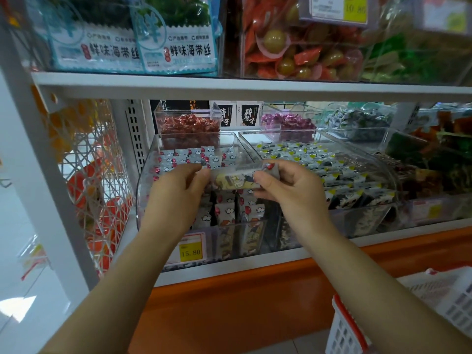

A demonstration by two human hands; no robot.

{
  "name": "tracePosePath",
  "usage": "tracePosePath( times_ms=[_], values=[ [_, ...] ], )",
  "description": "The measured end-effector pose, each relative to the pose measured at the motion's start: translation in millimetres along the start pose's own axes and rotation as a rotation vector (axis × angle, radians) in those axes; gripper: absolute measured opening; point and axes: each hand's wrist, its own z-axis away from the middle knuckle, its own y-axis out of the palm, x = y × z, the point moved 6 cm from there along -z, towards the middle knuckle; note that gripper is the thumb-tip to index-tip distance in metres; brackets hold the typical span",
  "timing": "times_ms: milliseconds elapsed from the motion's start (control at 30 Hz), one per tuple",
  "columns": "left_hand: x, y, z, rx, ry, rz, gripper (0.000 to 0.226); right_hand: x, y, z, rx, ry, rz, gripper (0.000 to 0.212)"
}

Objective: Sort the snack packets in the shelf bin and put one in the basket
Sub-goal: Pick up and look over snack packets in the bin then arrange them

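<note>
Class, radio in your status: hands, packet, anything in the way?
Left hand and right hand pinch one packet over the bin. Basket lower right, not yet loaded. Path looks clear.

Both hands reach into the clear shelf bin (pixel 144 180). The left hand (pixel 176 191) and right hand (pixel 290 186) hold one snack packet (pixel 236 182) by its ends above rows of upright packets (pixel 238 212). A yellow price tag (pixel 191 252) reads 15.80. A white basket (pixel 452 300) sits at the lower right.

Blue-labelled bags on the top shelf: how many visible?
2. One blue-labelled bag stands on the top shelf at far left, the second bag right beside it. More may be hidden behind them.
</note>
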Motion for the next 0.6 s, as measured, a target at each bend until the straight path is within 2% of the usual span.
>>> tracePosePath(
  times_ms=[67, 133, 267, 367, 500, 600],
  values=[
    [2.9, 2.2, -8.2, 0.036, 0.05, -0.177, 0.039, 0.5, -1.4, -14.0, -0.058, -0.02, 0.061, 0.014],
    [8.2, 9.7, -17.0, 0.139, 0.086, -0.329, 0.038, -1.8, 0.9, -33.9, -0.114, -0.031, 0.099, 0.005],
    [24.8, 33.9, -33.0, 0.378, 0.118, -0.577, 0.049, -9.2, 27.3, -84.0, -0.115, -0.075, 0.258, 0.023],
    [34.7, 48.0, -42.7, 0.458, 0.097, -0.612, 0.053, -14.2, 53.2, -114.3, -0.061, -0.162, 0.426, 0.027],
    [42.6, 56.5, -48.4, 0.488, 0.107, -0.641, 0.053, -19.5, 84.5, -139.9, 0.044, -0.25, 0.559, 0.015],
    [47.3, 58.5, -49.1, 0.489, 0.103, -0.65, 0.053, -23.3, 103.7, -154.5, 0.136, -0.314, 0.724, 0.013]
  ],
)
